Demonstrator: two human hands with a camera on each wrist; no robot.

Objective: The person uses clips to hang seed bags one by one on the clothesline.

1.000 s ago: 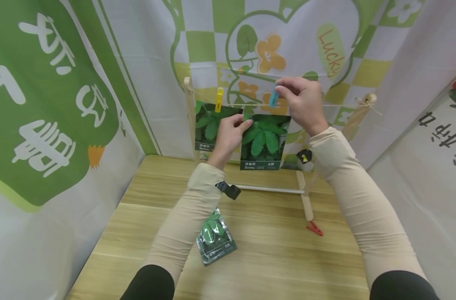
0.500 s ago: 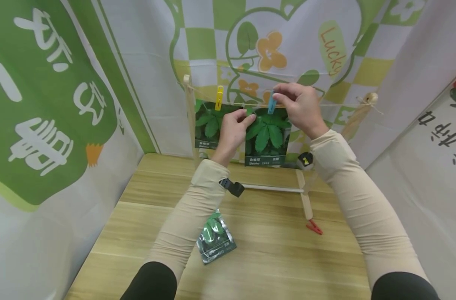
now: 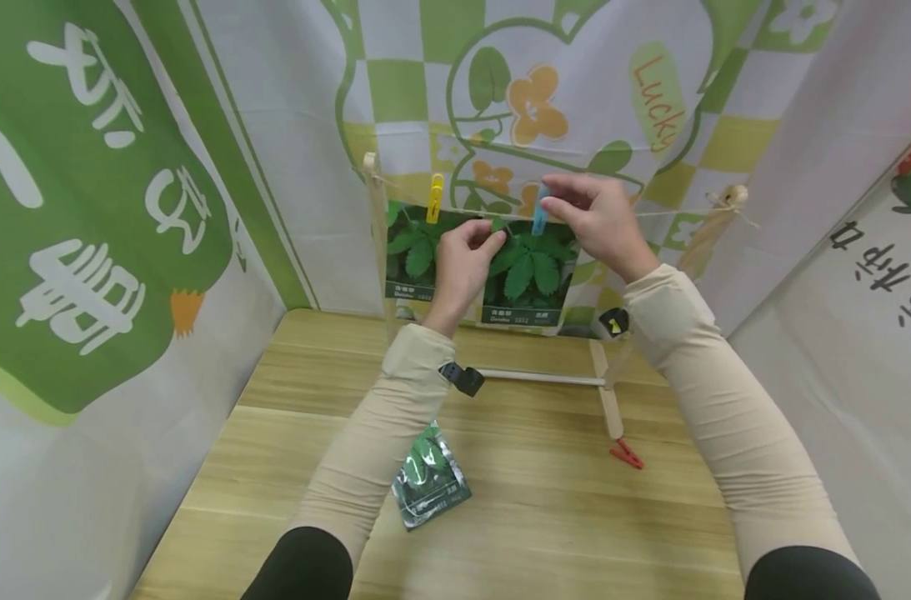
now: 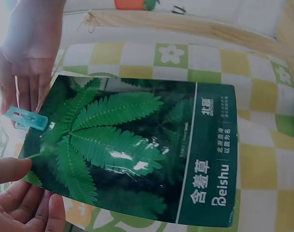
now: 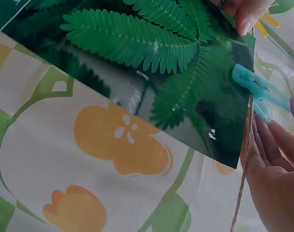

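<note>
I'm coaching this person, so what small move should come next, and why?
Probably ease the right grip so the blue clip closes on the held packet and string: the clip's tip overlaps the packet's top edge, the string runs along that edge, and the left grip steadies the packet near a top corner.

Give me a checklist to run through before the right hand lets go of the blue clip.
1. Right hand pinching the blue clip: ok.
2. Left hand steadying the packet being clipped by its upper corner: ok.
3. Blue clip over that packet's top edge: ok.
4. String caught in the blue clip's bite: cannot tell; it runs along the packet's edge, but the bite is hidden.
5. Neighbouring packet hanging under the yellow clip: ok.
6. Third packet hung: not ok; it lies on the table.
</note>
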